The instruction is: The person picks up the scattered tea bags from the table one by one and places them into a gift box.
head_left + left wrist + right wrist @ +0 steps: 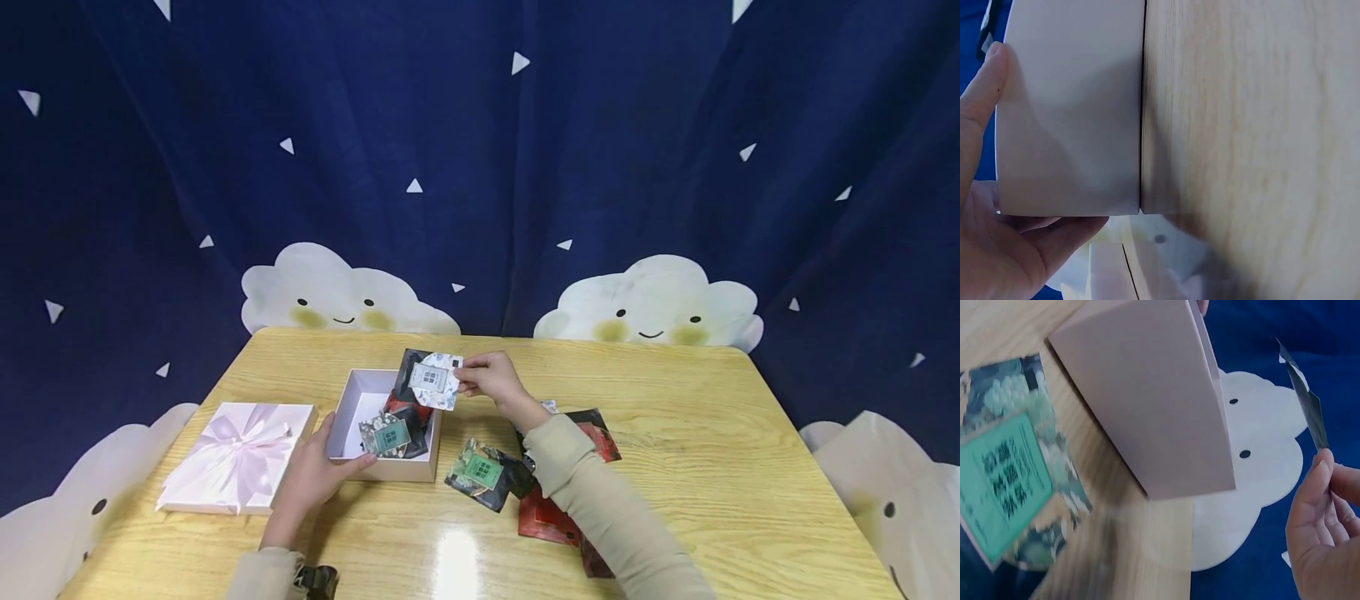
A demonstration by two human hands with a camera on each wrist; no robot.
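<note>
My right hand pinches the edge of a flat black-and-white sachet between thumb and fingers, above the right rear part of an open pale pink box. In the right wrist view that sachet appears nearly edge-on, apart from the box. My left hand holds the box at its front left corner, the thumb along the front rim and the fingers at the left side. Inside the box lie a sachet with a teal label and a partly covered red-and-black one.
Left of the box lies a pale pink lid with a ribbon bow. A green-label sachet lies to the box's right. Several red and black sachets are partly hidden under my right forearm. A dark blue curtain hangs behind the table.
</note>
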